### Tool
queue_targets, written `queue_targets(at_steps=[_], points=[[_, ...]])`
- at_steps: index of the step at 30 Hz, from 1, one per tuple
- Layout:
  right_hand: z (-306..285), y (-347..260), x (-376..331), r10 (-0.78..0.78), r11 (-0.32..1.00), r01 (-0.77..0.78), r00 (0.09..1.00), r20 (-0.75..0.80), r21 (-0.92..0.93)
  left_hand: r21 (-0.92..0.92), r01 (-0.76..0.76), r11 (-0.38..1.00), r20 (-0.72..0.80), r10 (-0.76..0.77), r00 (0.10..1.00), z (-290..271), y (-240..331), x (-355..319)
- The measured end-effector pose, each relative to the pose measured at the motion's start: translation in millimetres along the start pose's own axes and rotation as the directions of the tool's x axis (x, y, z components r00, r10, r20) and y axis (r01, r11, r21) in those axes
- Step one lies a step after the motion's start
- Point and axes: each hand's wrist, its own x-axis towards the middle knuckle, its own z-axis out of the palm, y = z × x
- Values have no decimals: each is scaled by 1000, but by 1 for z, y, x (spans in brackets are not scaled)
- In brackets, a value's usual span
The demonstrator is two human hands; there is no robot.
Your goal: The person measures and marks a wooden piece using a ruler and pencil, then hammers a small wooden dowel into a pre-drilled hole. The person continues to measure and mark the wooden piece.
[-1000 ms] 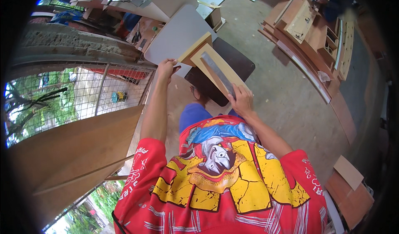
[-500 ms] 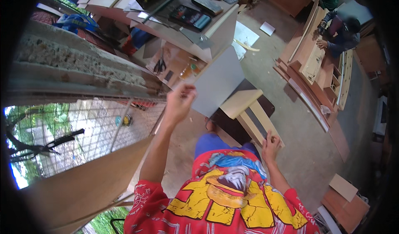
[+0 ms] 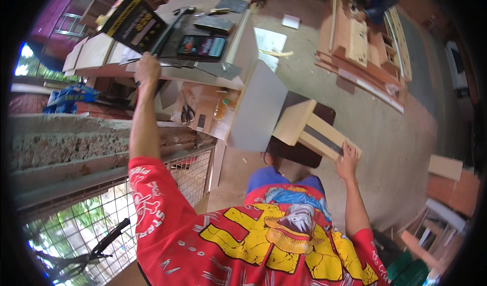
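A red short-sleeved shirt (image 3: 264,245) is worn, printed across the front with large yellow cracked shapes outlined in black and a cartoon figure in a straw hat at the centre. White lettering and small marks are scattered over the left sleeve (image 3: 152,194), at nine o'clock from the print. Blue shorts (image 3: 276,177) are seen at twelve o'clock of the print. Both forearms are bare.

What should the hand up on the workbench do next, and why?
Probably close the left hand on a tool at the edge of the workbench, perhaps the hammer that lies just beyond it. The hand rests there among the tools, and I cannot tell if it grips anything. The right hand holds the end of the wooden piece, steadying it over the dark stool.
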Motion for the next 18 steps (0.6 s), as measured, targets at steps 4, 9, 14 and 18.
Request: queue_targets(at_steps=[4, 9, 14, 18], points=[[-23, -58, 18, 39, 906, 125, 926, -375, 404, 719, -329, 612, -76, 540, 838, -69, -178, 74], [-103, -81, -52, 233, 688, 77, 918, -320, 722, -183, -41, 982, -352, -26, 936, -145, -6, -101], [-139, -168, -76, -97, 200, 274, 961, -259, 941, -945, -86, 316, -38, 153, 987, -168, 86, -313], [-138, -220, -103, -249, -332, 282, 894, -372, 900, -976, 73, 205, 200, 715, 670, -164, 148, -490]])
